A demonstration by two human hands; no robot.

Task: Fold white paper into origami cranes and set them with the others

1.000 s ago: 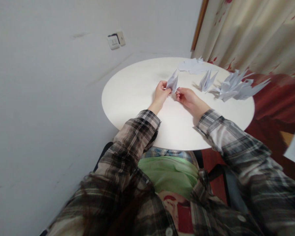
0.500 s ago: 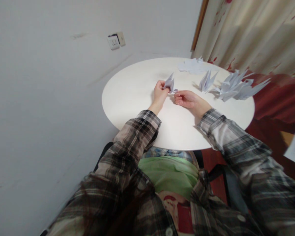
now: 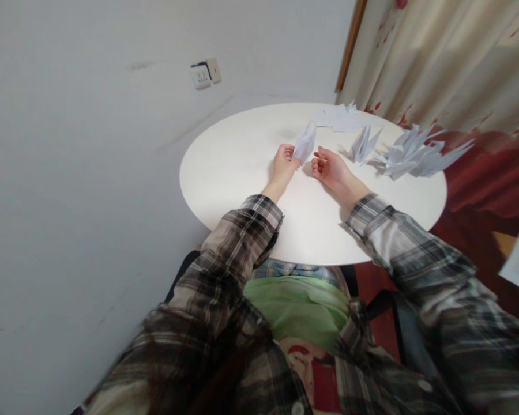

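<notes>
My left hand (image 3: 284, 165) pinches a folded white paper piece (image 3: 305, 142) near its lower end, holding it up slanted over the round white table (image 3: 225, 173). Just to its right is my right hand (image 3: 330, 167), fingers loosely curled and apart from one another, with nothing visible between them. A small gap shows between the right fingertips and the folded paper. Farther right, one pointed folded paper piece (image 3: 363, 144) stands on the table by itself.
A cluster of several folded paper pieces (image 3: 415, 153) lies near the table's right edge. Flat white sheets (image 3: 339, 118) rest at the back. The wall (image 3: 112, 144) borders the left; a curtain (image 3: 436, 69) hangs behind on the right.
My right hand has released the paper's lower tip and drawn slightly away. In my left hand the folded paper has turned, and now tilts up to the right with a broader face showing.
</notes>
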